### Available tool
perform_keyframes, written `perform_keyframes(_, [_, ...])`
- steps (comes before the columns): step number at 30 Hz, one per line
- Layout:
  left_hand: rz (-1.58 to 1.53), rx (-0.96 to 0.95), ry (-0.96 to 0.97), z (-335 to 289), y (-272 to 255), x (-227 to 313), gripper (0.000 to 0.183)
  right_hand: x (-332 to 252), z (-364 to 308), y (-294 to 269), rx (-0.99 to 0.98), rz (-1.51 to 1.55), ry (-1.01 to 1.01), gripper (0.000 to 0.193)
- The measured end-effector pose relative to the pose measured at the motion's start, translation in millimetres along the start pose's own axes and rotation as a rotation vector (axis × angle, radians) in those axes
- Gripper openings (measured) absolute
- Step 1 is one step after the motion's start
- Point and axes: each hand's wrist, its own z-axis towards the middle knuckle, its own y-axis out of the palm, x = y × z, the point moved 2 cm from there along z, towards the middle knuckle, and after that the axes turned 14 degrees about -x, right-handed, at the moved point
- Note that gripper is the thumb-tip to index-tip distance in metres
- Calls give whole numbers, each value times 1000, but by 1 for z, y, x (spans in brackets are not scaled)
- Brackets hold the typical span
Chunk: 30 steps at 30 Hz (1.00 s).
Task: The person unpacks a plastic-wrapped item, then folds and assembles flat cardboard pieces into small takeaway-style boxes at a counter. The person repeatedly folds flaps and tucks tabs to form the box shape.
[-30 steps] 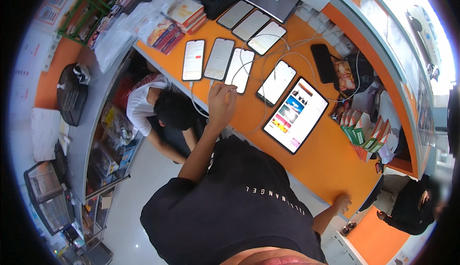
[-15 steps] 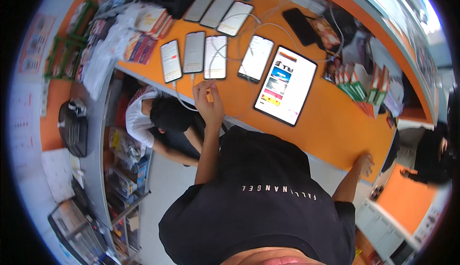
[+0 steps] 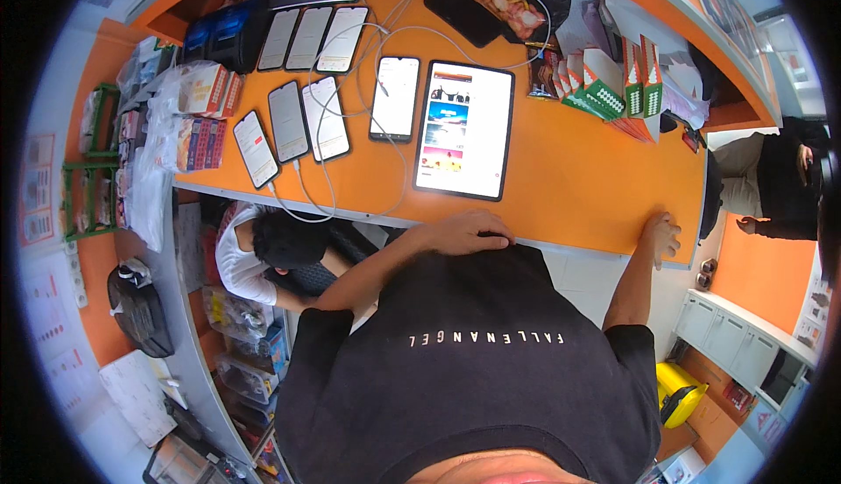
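Observation:
My left hand lies at the front edge of the orange table, just below a large tablet with a lit white page. Its fingers are stretched out and hold nothing. At the table's right front corner rests my right hand, fingers apart and slightly bent. Left of the tablet is a lit phone. Three more phones stand farther left: a lit one, a greyish one and a tilted one. White cables run over and below them.
Three phones lie in the back row. A dark phone sits farther right beside a snack bag. Green-and-white cartons stand at the right, small boxes at the left. Another person bends down beside the table.
My left hand has moved from near the phones to the right, down to the table's front edge by the tablet. My right hand stays at the corner; the view has shifted.

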Motion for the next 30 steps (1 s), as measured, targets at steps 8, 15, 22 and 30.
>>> perform_keyframes(8, [16, -49, -116, 9, -10, -7, 44, -1, -6, -3, -31, -30, -5, 59])
perform_keyframes(15, [3, 48, -230, 9, -11, -18, 44, -1, 0, -2, -30, -58, 21, 59])
perform_keyframes(22, [137, 150, -321, -24, -16, 9, 43, -1, -4, -2, -6, -72, -25, 58])
perform_keyframes(30, [95, 33, -27, -79, -43, 83, 37, 8, 14, 11, 27, -232, -73, 55])
